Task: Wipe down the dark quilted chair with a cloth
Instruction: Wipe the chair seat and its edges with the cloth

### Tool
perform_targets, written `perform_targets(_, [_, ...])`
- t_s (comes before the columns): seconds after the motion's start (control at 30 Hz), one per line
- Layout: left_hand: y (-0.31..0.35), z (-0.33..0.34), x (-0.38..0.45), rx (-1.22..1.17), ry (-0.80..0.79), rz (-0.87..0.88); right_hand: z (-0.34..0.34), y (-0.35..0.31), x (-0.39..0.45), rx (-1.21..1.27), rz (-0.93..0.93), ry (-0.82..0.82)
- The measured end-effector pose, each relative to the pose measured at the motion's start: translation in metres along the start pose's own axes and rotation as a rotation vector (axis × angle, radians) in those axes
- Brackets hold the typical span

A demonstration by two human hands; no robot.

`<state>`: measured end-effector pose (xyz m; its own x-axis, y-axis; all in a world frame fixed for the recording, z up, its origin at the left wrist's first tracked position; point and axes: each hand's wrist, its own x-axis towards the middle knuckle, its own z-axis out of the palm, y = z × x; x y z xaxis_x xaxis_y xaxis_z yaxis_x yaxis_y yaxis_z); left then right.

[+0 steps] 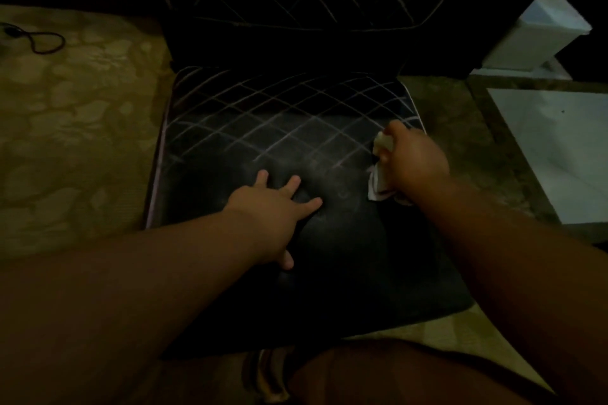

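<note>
The dark quilted chair (263, 128) fills the middle of the view, its seat crossed by pale diamond stitching and its backrest rising at the top. My left hand (273, 207) lies flat on the seat's middle with fingers spread, pressing a dent into the cushion. My right hand (414, 161) is closed around a crumpled pale cloth (378, 181) at the seat's right edge, the cloth touching the cushion. Most of the cloth is hidden under the hand.
Patterned beige carpet (75, 141) lies to the left, with a dark cable (42, 39) on it. A glass-topped table (552, 148) stands at the right, and a white box-shaped object (539, 29) is behind it. My leg shows at the bottom.
</note>
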<state>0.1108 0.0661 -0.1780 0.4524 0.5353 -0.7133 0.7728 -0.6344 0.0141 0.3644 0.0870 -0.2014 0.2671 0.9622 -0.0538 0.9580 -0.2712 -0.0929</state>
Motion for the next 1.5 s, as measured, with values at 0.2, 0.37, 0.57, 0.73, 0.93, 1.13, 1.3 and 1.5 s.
perform_targets(0.2, [0.005,0.0,0.006,-0.004,-0.022,0.0,-0.01,0.002,-0.044,0.023,-0.136,-0.144])
perform_targets(0.37, [0.006,-0.002,0.008,0.01,-0.045,-0.009,-0.01,-0.001,-0.013,-0.022,-0.148,-0.088])
perform_targets(0.57, [0.003,-0.002,0.011,0.024,-0.073,0.005,0.003,-0.021,-0.017,-0.031,-0.016,-0.046])
perform_targets(0.73, [-0.001,-0.002,0.013,0.052,-0.083,0.008,0.0,-0.007,-0.043,-0.011,-0.133,-0.133])
perform_targets(0.93, [-0.004,-0.003,0.012,0.068,-0.093,0.019,0.004,-0.028,-0.007,-0.071,-0.092,-0.025])
perform_targets(1.13, [0.0,-0.004,0.015,0.035,-0.119,-0.006,-0.005,-0.037,-0.038,-0.061,-0.063,-0.145])
perform_targets(1.3, [0.002,-0.003,0.018,0.011,-0.126,-0.027,-0.006,-0.037,-0.047,-0.17,-0.202,-0.142])
perform_targets(1.5, [0.006,-0.003,0.018,-0.019,-0.119,-0.028,0.009,-0.061,-0.012,-0.146,-0.087,-0.025])
